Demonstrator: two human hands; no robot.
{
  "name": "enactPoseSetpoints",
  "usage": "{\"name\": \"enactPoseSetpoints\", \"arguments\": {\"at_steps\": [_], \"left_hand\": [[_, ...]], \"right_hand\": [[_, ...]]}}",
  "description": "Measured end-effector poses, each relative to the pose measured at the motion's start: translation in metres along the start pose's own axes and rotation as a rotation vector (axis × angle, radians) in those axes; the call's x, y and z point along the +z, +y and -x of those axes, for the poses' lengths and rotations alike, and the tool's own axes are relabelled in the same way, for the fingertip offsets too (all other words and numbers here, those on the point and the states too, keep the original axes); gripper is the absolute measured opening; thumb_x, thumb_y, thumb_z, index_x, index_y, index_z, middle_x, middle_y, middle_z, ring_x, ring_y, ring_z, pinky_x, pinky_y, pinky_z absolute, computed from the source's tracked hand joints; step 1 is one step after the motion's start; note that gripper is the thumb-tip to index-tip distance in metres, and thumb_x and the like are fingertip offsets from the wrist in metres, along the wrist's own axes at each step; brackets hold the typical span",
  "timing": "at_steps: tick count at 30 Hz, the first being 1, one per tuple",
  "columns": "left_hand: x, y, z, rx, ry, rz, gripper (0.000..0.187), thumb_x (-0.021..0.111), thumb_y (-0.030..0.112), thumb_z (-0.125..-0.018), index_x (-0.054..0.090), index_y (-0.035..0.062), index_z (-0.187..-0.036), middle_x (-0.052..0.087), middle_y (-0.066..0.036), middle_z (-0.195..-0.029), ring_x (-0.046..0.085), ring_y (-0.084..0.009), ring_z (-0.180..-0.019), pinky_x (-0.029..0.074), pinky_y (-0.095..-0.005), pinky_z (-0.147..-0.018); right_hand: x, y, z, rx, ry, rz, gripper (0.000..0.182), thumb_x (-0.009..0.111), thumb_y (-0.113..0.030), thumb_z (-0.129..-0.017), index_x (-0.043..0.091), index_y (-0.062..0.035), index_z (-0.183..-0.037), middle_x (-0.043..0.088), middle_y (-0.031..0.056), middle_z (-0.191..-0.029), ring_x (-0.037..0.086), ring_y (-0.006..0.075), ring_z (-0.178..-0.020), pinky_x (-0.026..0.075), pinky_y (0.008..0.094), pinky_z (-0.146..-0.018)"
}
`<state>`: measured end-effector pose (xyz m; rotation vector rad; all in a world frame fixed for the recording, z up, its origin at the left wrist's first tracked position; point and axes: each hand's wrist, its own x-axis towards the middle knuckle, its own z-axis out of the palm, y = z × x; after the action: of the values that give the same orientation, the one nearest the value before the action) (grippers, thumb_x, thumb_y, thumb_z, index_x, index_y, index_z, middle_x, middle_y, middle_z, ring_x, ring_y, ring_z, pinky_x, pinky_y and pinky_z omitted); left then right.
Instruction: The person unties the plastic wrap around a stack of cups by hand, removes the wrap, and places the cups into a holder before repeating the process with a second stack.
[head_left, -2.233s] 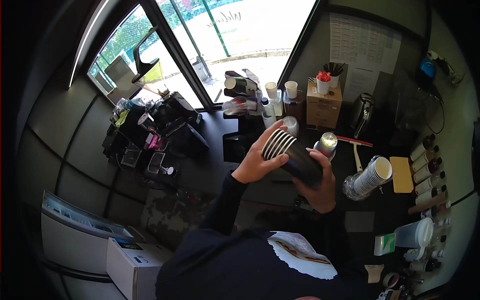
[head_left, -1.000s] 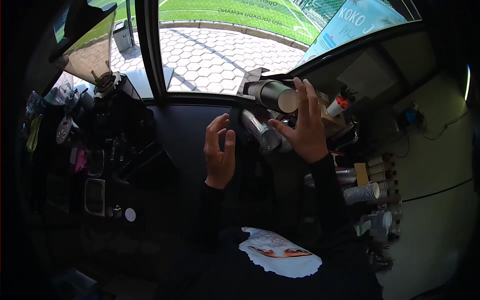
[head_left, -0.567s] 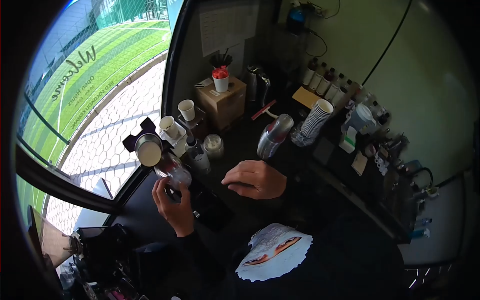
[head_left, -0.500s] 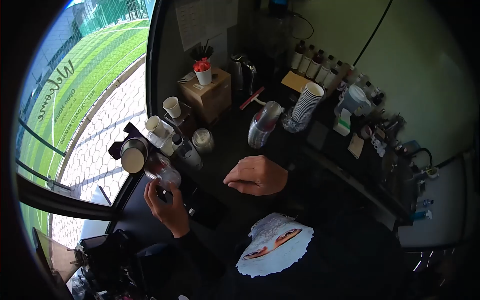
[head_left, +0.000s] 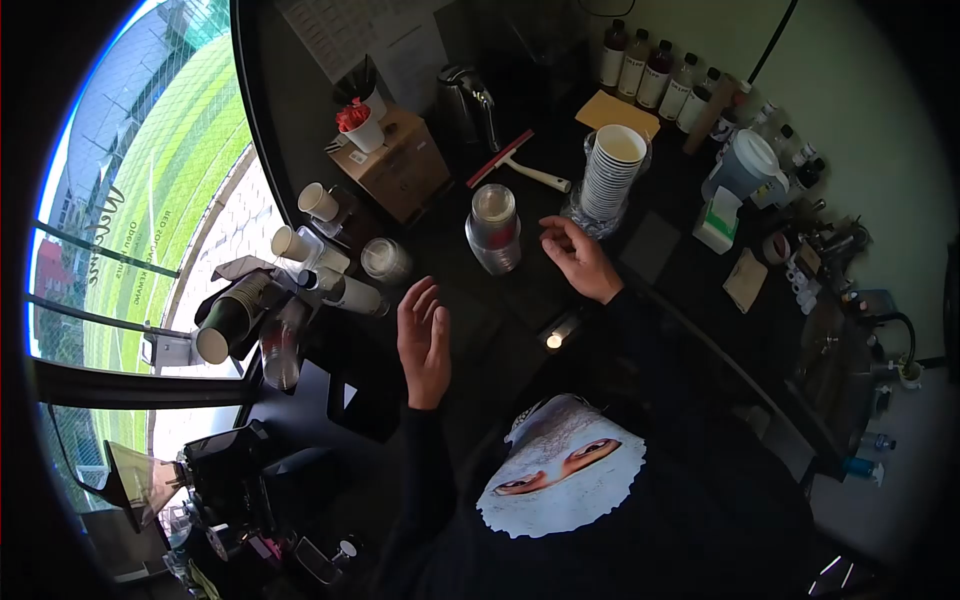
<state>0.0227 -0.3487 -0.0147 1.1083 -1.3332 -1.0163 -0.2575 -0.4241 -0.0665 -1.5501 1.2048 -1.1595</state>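
Observation:
My left hand (head_left: 425,345) is raised over the dark counter with its fingers stretched out, holding nothing. Just up and left of it are a jar-like clear container (head_left: 386,261) and a clear bottle with a pale label (head_left: 355,296). My right hand (head_left: 580,265) is open, its fingers slightly bent and pointing toward a stack of clear plastic cups (head_left: 495,240). It appears apart from that stack. Beyond this hand stands a tall stack of white paper cups (head_left: 608,180) in a plastic sleeve.
A squeegee (head_left: 525,170) lies behind the cups. At the left, more clear cups (head_left: 280,355) and dark paper cups (head_left: 235,315) lean by the window. A cardboard box (head_left: 400,170) holds a white cup (head_left: 364,133) of red items. Several bottles (head_left: 655,80) line the back wall.
My left hand has come away from the clear cups by the window and moved right. My right hand has moved up toward the cup stacks and its fingers have opened. The view has shifted.

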Motion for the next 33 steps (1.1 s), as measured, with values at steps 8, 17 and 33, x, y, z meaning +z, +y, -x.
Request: {"name": "enactPoseSetpoints", "arguments": {"at_steps": [8,17,33], "left_hand": [[0.094,-0.055,-0.085,-0.712,0.196,0.535,0.103,0.029,0.082,-0.093,-0.012,0.0206,-0.164,-0.015,-0.012,-0.171,0.003,-0.0506,-0.154,0.021,-0.0779,-0.110],[0.114,-0.081,-0.110,-0.700,0.103,0.777,0.094,0.021,0.083,-0.093,0.031,0.0183,-0.160,0.027,-0.018,-0.166,0.022,-0.0483,-0.151,0.013,-0.0786,-0.112],[0.108,-0.052,-0.091,-0.443,0.158,0.473,0.039,0.041,0.036,-0.106,0.056,0.0150,-0.136,0.065,-0.005,-0.127,0.066,-0.0189,-0.107,0.056,-0.0392,-0.084]], "right_hand": [[-0.005,0.033,-0.079,0.444,-0.446,-0.538,0.081,0.033,-0.073,-0.099,0.025,-0.0227,-0.162,0.017,0.0166,-0.169,0.012,0.0363,-0.156,0.013,0.0606,-0.120],[0.036,0.033,-0.117,0.280,-0.618,-0.591,0.072,0.035,-0.065,-0.105,0.046,-0.0086,-0.148,0.055,0.0115,-0.143,0.052,0.0224,-0.133,0.041,0.0358,-0.111],[0.055,0.025,-0.124,-0.323,-0.400,-0.013,0.028,0.059,-0.022,-0.095,0.064,-0.0010,-0.113,0.066,0.0210,-0.113,0.065,0.0308,-0.108,0.051,0.0427,-0.092]]}}
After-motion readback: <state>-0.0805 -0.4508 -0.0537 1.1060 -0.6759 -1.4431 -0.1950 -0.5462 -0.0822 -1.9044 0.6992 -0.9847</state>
